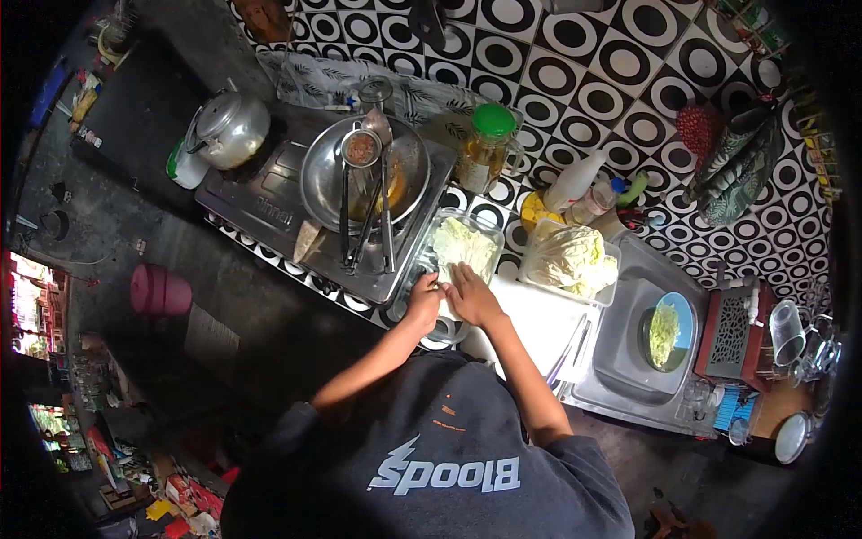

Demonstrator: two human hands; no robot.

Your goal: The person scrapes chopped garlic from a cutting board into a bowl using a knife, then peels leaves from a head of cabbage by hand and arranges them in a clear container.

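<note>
A pale green cabbage leaf (465,244) lies in a clear container (496,235) beside the stove. At the container's near edge, my left hand (424,299) has its fingers curled; what they hold, if anything, is hidden. My right hand (470,295) rests against the lower part of the leaf, fingers extended. The two hands nearly meet. Just right of them is a white cutting board (530,325), with knives (571,350) at its right side. Behind the board, a tray (548,286) holds a larger head of leafy cabbage (567,256).
Left of the hands, a stove (269,202) carries a kettle (233,128) and a wide pan (314,171) with utensils. A green-lidded jar (480,160) and bottles (575,180) stand behind. On the right, a sink (620,328) holds a blue bowl (687,319) with greens.
</note>
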